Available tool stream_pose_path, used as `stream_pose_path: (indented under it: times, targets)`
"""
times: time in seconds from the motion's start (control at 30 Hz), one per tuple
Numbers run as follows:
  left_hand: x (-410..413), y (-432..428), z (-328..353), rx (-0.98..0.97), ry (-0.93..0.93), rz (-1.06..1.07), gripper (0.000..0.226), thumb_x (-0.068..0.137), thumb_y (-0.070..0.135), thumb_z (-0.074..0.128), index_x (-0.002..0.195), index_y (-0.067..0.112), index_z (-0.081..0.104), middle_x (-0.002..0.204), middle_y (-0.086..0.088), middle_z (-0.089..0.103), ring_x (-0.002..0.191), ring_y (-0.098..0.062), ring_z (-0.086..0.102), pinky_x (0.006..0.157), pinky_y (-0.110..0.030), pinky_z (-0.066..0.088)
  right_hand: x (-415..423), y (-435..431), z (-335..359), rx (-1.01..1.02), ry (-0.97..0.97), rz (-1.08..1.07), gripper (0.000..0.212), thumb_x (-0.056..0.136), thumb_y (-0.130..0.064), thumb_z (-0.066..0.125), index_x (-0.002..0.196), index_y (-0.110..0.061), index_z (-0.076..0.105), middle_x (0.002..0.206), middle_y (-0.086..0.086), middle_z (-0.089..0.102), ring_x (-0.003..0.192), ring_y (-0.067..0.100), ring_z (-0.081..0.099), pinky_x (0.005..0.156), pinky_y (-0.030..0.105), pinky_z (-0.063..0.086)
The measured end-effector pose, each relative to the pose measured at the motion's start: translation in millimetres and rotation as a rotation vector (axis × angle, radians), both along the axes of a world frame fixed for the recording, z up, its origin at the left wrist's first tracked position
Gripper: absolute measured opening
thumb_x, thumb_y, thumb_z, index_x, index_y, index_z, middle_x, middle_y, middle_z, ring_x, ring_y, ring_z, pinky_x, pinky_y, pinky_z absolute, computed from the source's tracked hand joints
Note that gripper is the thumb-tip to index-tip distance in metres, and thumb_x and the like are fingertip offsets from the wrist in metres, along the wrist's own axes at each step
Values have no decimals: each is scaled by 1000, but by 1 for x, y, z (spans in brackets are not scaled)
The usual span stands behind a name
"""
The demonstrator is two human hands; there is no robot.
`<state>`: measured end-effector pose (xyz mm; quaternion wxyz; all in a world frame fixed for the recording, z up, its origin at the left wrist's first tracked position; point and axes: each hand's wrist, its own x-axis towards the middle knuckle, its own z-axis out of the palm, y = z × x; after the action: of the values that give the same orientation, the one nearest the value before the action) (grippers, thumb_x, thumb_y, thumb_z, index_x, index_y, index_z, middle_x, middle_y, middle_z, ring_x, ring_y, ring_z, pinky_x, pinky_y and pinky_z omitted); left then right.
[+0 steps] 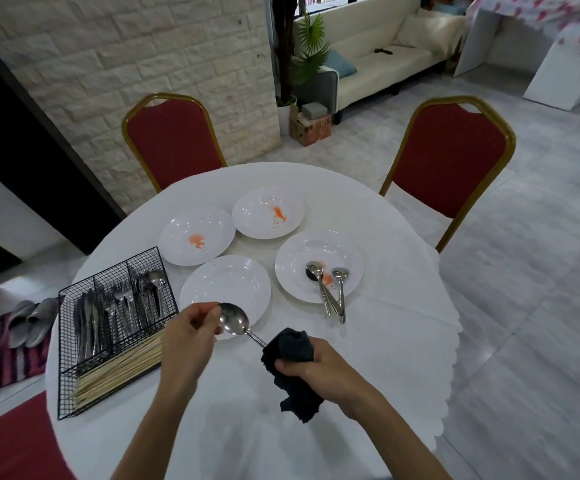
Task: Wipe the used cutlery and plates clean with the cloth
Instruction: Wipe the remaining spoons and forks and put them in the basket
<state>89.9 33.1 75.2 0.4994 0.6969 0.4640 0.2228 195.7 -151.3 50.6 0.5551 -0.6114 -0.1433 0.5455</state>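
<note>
Right hand [319, 367] grips one dark cloth [293, 372] around a spoon [235, 320]; left hand [191, 329] pinches its bowl. Four plates [224, 289] sit on the worktop [385, 341], one carrying two spoons [330, 292].

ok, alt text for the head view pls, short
The left hand holds a spoon by its bowl while the right hand rubs its handle with a dark cloth. On the white round table are four white plates, three stained orange, and a wire cutlery caddy.

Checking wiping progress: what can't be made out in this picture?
Head view only:
- Spoon handle: wrapped inside the dark cloth gripped by the right hand.
- Spoon bowl's edge: covered by left hand fingers.
- Cutlery in wire caddy: too small, mesh hides cleanliness.
</note>
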Motion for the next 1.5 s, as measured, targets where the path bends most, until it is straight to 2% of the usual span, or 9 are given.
stream_pose_path:
  times: [0.17,0.37,0.53,0.67,0.83,1.0,1.17,1.33,1.5]
  targets:
    - [6,-14,-5,34,-28,70,13,100,19,57,95,21,69,84,-4,73,76,-22,68,78,-47,58,1,13,4,-11,-13,-18,19,93,-9,66,112,-9,67,91,10,68,81,22,70,74,54,63]
    - [4,-24,-20,-25,53,-66,13,98,15,62,94,19,74,82,1,75,67,-12,70,67,-30,55,-1,9,-2,-45,15,-39,20,92,-9,66,112,-10,67,92,9,71,83,22,71,76,54,63]
    - [0,4,-21,-55,5,113,11,99,16,61,100,16,72,89,-11,74,74,-22,67,79,-45,56,-1,3,-10,-62,10,-25,21,91,-13,69,112,-10,70,93,8,72,84,20,72,76,55,63]
    - [0,-21,-36,-187,-25,110,18,100,24,60,112,12,66,98,-8,73,78,-21,72,66,-32,55,0,13,-10,-88,10,-74,17,92,-9,68,109,-10,69,93,11,72,83,23,73,73,54,63]
    - [-5,-76,-51,-543,-60,-14,17,102,15,55,102,9,71,87,-12,78,78,-25,76,63,-34,58,-4,21,-17,-134,-78,-77,16,91,-12,66,104,-20,71,100,10,77,91,26,75,76,46,64]
    - [-16,-56,-62,-575,-43,29,16,98,18,63,94,8,75,87,-8,79,81,-21,75,73,-34,57,-11,16,-27,-196,-68,-22,18,93,-12,65,109,-19,70,107,14,75,90,21,74,64,25,60]
    - [-25,-25,-94,-635,45,171,17,99,16,61,91,6,71,89,-12,74,79,-23,71,70,-34,56,-15,18,-41,-275,-65,-4,17,88,-14,71,104,-17,71,99,11,78,92,27,76,82,41,63]
    - [-32,4,-128,-640,229,138,15,98,16,62,92,6,71,91,-14,74,73,-21,69,70,-33,55,-8,14,-42,-291,-19,-70,12,91,-8,68,103,-11,70,88,8,75,80,20,75,60,27,59]
    - [-26,24,-148,-651,318,135,14,97,15,63,94,5,72,87,-11,75,69,-21,71,61,-29,54,-2,14,-48,-298,16,-130,13,91,-9,69,104,-9,70,86,9,76,80,21,76,69,39,63]
